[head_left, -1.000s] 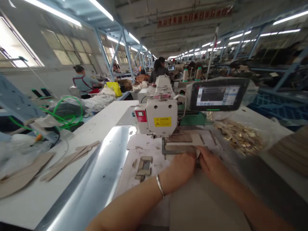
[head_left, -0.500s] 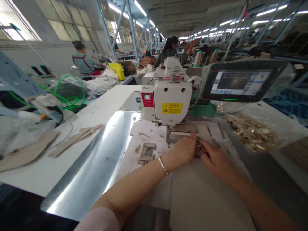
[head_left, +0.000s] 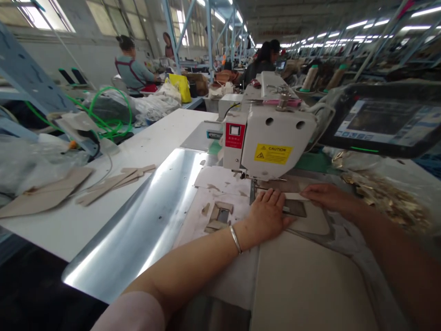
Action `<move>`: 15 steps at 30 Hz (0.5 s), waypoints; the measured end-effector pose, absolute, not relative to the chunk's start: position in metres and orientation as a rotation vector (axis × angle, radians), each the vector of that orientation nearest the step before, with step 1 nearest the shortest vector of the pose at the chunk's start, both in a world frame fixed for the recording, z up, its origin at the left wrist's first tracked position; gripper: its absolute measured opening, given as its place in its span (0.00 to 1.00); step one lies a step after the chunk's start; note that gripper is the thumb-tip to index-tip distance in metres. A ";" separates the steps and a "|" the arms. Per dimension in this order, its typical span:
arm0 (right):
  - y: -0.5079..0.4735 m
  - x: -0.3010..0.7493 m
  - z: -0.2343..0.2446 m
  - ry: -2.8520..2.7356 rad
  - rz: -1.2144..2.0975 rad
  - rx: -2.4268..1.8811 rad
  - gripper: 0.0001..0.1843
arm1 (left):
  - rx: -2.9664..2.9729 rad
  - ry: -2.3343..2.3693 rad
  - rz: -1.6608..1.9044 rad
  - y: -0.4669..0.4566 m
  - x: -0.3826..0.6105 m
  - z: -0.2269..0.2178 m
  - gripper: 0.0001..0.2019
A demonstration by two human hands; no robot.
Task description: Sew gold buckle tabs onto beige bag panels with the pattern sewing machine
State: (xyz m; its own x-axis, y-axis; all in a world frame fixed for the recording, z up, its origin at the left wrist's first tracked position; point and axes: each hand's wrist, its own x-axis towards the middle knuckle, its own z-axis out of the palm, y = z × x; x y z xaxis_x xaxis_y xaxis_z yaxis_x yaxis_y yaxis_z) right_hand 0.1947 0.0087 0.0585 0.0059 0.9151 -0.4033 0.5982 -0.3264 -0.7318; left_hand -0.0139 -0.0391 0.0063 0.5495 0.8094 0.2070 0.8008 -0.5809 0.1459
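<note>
My left hand [head_left: 268, 214] lies palm down with fingers stretched out on the work under the sewing machine head [head_left: 272, 142]. Beside its thumb is a dark rectangular opening [head_left: 296, 208] with a small metal piece [head_left: 286, 209] at its left end. My right hand [head_left: 327, 195] reaches in from the right, its fingertips pinched together at the end of a pale strip [head_left: 293, 196] above that opening. A large beige panel [head_left: 310, 280] extends toward me below both hands. The needle area is partly hidden behind the machine head and my left fingers.
Left of the work lies a shiny metal plate [head_left: 138, 230], with beige cut pieces [head_left: 44, 191] on the white table [head_left: 165, 131]. A control screen [head_left: 382, 119] overhangs a plastic bag of brass-coloured parts [head_left: 389, 193] at right. Two people sit farther back.
My hands, together over a small metal piece before, have separated. My left hand now lies flat; my right has moved up and right to the strip. The view has shifted left.
</note>
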 end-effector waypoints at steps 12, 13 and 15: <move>0.022 0.194 0.027 -1.643 1.129 -1.962 0.12 | 2.750 1.455 0.376 -0.034 -0.018 0.001 0.35; 0.021 0.193 0.029 -1.657 1.113 -1.976 0.12 | 2.752 1.442 0.387 -0.033 -0.018 0.000 0.35; 0.020 0.191 0.035 -1.652 1.104 -2.005 0.10 | 2.752 1.415 0.404 -0.031 -0.019 0.000 0.34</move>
State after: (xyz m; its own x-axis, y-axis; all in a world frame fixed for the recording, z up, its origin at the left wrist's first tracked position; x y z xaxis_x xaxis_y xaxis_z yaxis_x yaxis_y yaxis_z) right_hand 0.1913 0.0199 0.0347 0.0341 0.9330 -0.3583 0.6881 -0.2819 -0.6686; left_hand -0.0190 -0.0311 0.0001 0.5556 0.8022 0.2185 0.7968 -0.5888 0.1359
